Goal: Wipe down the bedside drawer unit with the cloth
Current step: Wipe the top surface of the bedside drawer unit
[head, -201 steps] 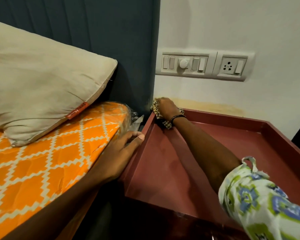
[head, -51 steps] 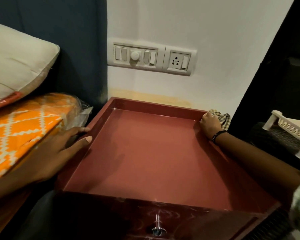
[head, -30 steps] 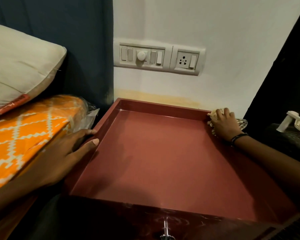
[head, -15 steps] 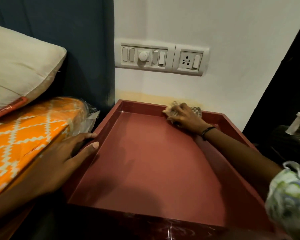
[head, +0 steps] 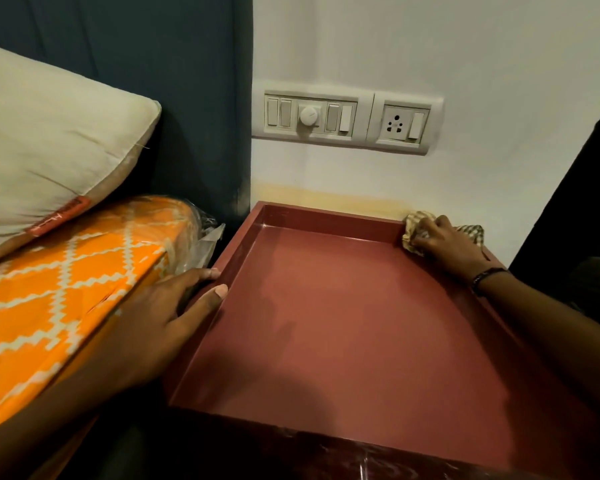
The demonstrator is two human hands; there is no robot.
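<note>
While the left hand [head: 163,317] stays braced on the near left rim of the drawer unit [head: 326,334], thumb inside the lip and fingers loosely spread along the outside, nothing there has shifted. Beside it lies the orange mattress [head: 59,289] with a pillow [head: 49,140] on top. Farther off, the right hand [head: 447,244] has swept back from the middle of the far rim to the far right corner, fingers curled round the bunched checked cloth [head: 413,233] and pressing it onto the rim. That suggests the far edge is mostly wiped; the tray floor probably remains.
</note>
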